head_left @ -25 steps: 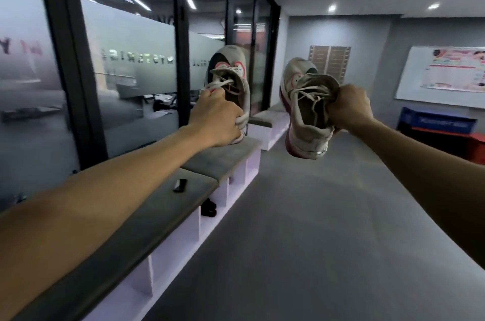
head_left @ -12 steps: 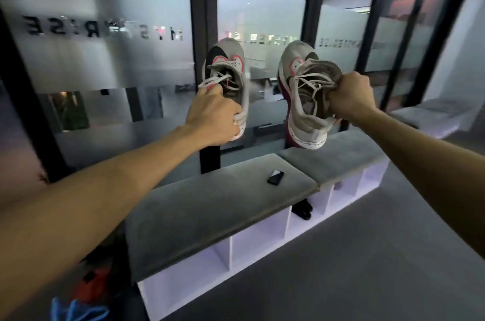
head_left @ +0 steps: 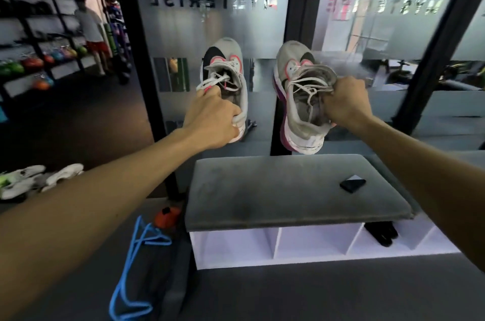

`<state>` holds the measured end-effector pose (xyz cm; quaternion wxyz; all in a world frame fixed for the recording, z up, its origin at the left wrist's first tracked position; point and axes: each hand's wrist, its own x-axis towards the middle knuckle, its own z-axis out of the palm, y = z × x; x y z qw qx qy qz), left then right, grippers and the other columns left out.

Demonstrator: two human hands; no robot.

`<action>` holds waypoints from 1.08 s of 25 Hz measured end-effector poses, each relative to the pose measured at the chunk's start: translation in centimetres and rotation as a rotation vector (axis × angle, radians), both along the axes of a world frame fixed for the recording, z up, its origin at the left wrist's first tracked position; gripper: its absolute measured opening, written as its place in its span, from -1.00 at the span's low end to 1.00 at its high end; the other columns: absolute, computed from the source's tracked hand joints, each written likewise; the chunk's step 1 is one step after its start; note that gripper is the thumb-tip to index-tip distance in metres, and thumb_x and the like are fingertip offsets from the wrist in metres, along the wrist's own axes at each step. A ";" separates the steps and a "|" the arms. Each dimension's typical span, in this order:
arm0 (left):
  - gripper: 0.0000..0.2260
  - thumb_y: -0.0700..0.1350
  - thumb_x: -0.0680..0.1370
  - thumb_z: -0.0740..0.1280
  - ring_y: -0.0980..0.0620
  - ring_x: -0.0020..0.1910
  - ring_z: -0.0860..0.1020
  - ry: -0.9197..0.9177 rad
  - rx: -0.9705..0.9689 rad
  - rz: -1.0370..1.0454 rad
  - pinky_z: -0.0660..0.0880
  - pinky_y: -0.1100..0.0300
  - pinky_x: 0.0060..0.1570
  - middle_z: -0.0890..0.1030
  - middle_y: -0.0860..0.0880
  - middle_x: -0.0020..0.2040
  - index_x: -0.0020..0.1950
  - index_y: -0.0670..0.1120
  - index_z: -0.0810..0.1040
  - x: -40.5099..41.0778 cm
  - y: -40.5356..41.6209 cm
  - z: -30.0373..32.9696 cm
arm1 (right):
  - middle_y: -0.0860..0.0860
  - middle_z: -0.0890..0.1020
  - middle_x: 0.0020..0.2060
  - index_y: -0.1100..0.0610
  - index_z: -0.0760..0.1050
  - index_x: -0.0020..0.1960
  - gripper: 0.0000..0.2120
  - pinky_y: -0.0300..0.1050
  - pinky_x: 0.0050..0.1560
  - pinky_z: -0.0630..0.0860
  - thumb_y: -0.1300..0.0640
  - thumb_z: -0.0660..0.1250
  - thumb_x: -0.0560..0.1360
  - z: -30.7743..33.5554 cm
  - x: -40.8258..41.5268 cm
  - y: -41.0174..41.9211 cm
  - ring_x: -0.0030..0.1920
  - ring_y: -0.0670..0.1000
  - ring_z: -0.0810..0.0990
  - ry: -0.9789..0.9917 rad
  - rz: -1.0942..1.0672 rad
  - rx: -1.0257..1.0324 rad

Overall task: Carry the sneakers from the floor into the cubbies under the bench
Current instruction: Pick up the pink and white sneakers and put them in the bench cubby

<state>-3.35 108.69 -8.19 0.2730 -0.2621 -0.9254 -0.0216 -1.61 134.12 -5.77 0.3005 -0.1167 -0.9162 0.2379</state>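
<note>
Two grey-and-white sneakers with pink trim hang in the air above the bench. My left hand [head_left: 212, 121] grips the left sneaker [head_left: 228, 63] by its heel collar. My right hand [head_left: 343, 104] grips the right sneaker [head_left: 296, 111] by its tongue and laces, toe up. Below them stands the bench [head_left: 283, 189] with a grey cushion. Under it are white cubbies [head_left: 236, 247]; the two left ones show nothing inside, and a dark item [head_left: 380, 234] lies in the right one.
A small black device [head_left: 352, 183] lies on the cushion's right side. A dark bag with blue straps [head_left: 141, 268] and an orange object [head_left: 168, 215] sit on the floor left of the bench. White shoes [head_left: 39, 179] lie far left. A person [head_left: 90, 29] stands by shelves; a glass wall rises behind the bench.
The view has swung left and lower, so the bench's left end and its cubbies now sit straight ahead. Both hands keep holding the sneakers at about the same height.
</note>
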 end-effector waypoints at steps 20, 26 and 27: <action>-0.69 0.03 0.44 0.36 0.00 -0.11 0.31 -0.136 -0.065 0.073 0.03 0.20 -0.17 0.37 0.06 -0.37 -0.40 0.01 0.29 -2.9 -2.6 -49.6 | 0.21 0.62 -0.17 0.17 0.53 -0.17 -0.82 0.06 -0.13 0.58 0.18 0.17 0.48 -52.4 -8.3 -5.1 -0.22 0.29 0.55 -0.176 0.174 -0.026; -0.69 0.04 0.42 0.36 0.02 -0.14 0.29 -0.224 -0.112 0.096 0.00 0.17 -0.23 0.32 0.09 -0.40 -0.42 0.00 0.30 -2.4 -4.2 -62.7 | 0.22 0.63 -0.14 0.16 0.54 -0.14 -0.83 -0.08 -0.19 0.38 0.16 0.18 0.51 -65.9 -7.9 -6.6 -0.24 0.25 0.44 -0.210 0.208 0.003; -0.67 0.04 0.42 0.35 0.01 -0.14 0.30 -0.238 -0.121 0.095 -0.01 0.15 -0.24 0.30 0.09 -0.40 -0.42 0.00 0.28 -2.2 -4.6 -64.3 | 0.22 0.64 -0.13 0.15 0.53 -0.15 -0.83 -0.09 -0.20 0.37 0.17 0.18 0.52 -67.7 -7.5 -6.9 -0.25 0.23 0.44 -0.224 0.211 -0.006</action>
